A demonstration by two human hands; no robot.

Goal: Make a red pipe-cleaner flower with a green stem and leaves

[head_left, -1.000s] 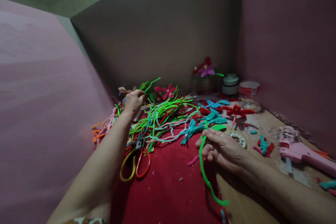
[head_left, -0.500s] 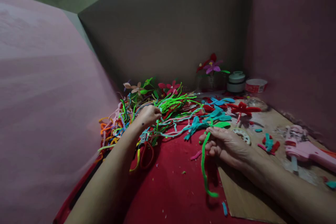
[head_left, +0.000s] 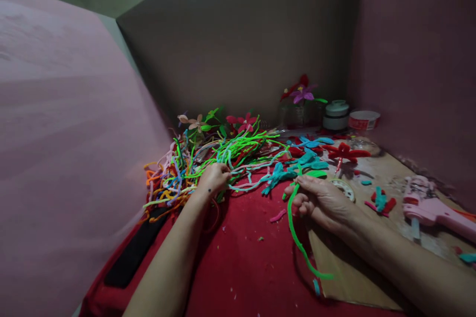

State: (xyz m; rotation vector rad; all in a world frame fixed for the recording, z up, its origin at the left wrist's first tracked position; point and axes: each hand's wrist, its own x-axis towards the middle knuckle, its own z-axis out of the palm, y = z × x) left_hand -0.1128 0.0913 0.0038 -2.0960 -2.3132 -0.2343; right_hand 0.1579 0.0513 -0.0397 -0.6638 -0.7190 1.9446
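My right hand [head_left: 323, 200] pinches a bright green pipe cleaner [head_left: 295, 237] between thumb and fingers; its long tail hangs down and curls right above the red surface. Green leaf-like loops [head_left: 316, 174] show at the top of that hand. At the front of a tangled heap of pipe cleaners [head_left: 238, 151], my left hand [head_left: 214, 178] has its fingertips pressed together beside pale blue strands. What lies between those fingertips is hidden. A red scissor handle [head_left: 216, 215] peeks out beside the left wrist, mostly covered by the arm.
Blue pipe-cleaner petals [head_left: 278, 177] and a red flower [head_left: 344, 152] lie behind my right hand. To the right, a pink glue gun [head_left: 422, 203] rests on a board [head_left: 345, 282]. A black strip [head_left: 136, 250] lies at left. Finished flowers [head_left: 303, 93] stand by the back wall.
My left hand has moved slightly toward me and right, down to the heap's front edge, and its forearm now covers most of the scissors. The green pipe cleaner's tail has swung right.
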